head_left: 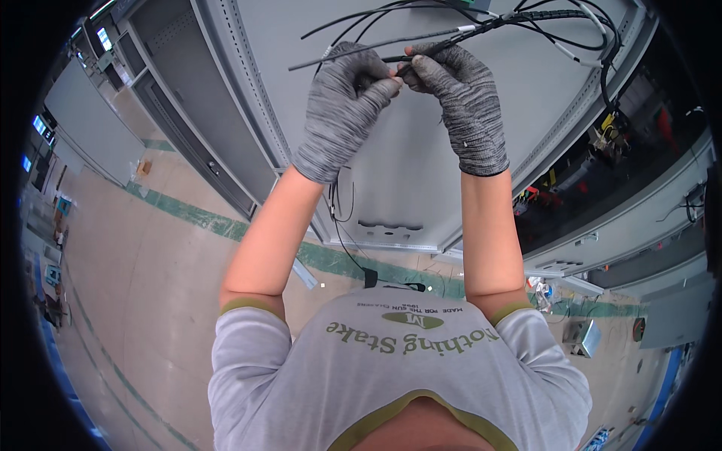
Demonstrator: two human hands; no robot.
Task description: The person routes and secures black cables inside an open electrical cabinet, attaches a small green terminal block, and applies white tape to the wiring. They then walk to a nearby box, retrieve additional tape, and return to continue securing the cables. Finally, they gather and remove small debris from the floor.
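My left hand and my right hand are raised close together before a grey metal cabinet panel, in grey knit gloves with some fingertips bare. Both are closed, pinching a black cable where their fingertips meet; its end is hidden by the fingers. A bundle of black cables with white marker sleeves runs from the upper right down to my hands. Several loose cable ends fan out past my left hand, among them a longer dark grey one.
The grey cabinet panel fills the space behind my hands, framed by perforated rails. Thin black wires hang below my left wrist. At right is a dark open cabinet bay with coloured parts. A metal box sits on the floor.
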